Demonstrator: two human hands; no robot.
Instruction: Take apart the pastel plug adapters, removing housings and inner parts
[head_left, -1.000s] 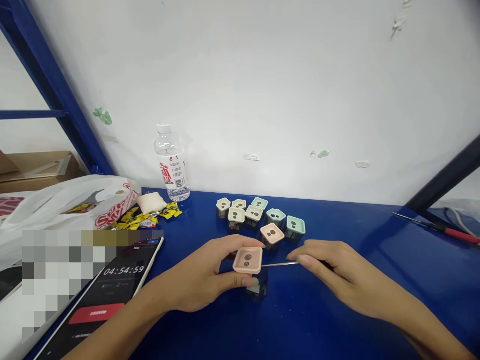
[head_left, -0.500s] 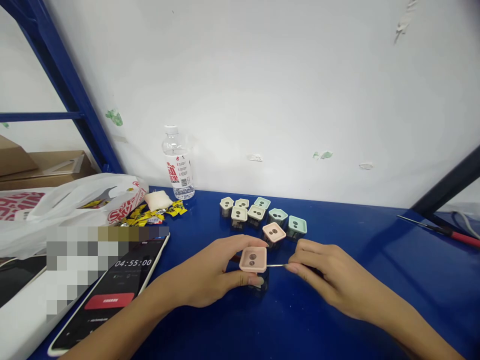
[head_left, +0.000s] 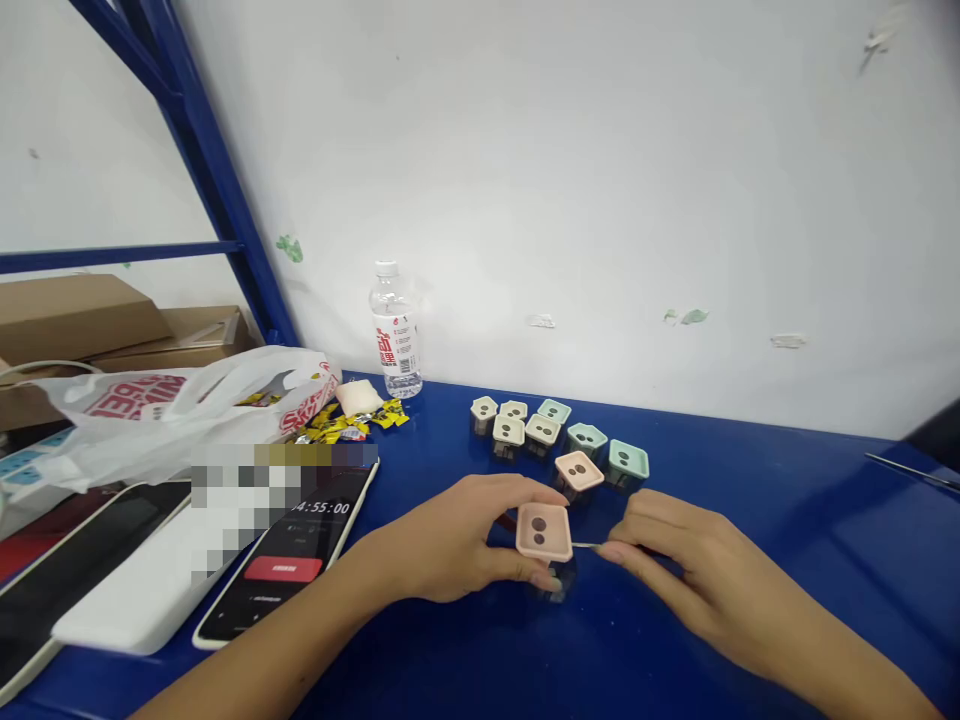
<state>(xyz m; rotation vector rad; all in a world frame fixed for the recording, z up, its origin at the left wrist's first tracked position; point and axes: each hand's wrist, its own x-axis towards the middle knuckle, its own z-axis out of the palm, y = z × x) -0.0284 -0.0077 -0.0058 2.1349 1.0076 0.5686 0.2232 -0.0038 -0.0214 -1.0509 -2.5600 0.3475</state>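
Note:
My left hand (head_left: 469, 545) is closed around a pink two-hole pencil sharpener (head_left: 544, 533), thumb on the near side and forefinger on the far side. Its holed top faces up, and a dark see-through body shows below. My right hand (head_left: 671, 555) pinches a thin metal rod (head_left: 585, 545) that reaches the sharpener's right side; the rest of the rod is hidden. A dark red piece (head_left: 508, 522) shows between the sharpener and my left hand. Just beyond stand another pink sharpener (head_left: 579, 470), a mint sharpener (head_left: 628, 460) and a cream sharpener (head_left: 508, 431), among several others.
A water bottle (head_left: 397, 340) stands by the wall. To the left are a phone (head_left: 281, 570), a white block (head_left: 142, 590), a plastic bag (head_left: 210, 400), yellow wrappers (head_left: 330, 425) and cardboard boxes (head_left: 82, 310). A thin metal shaft (head_left: 907, 470) lies at the far right of the blue table (head_left: 787, 500).
The camera view has turned left, so everything appears shifted to the right. Both hands keep their grips, and the rod still meets the pink sharpener's side.

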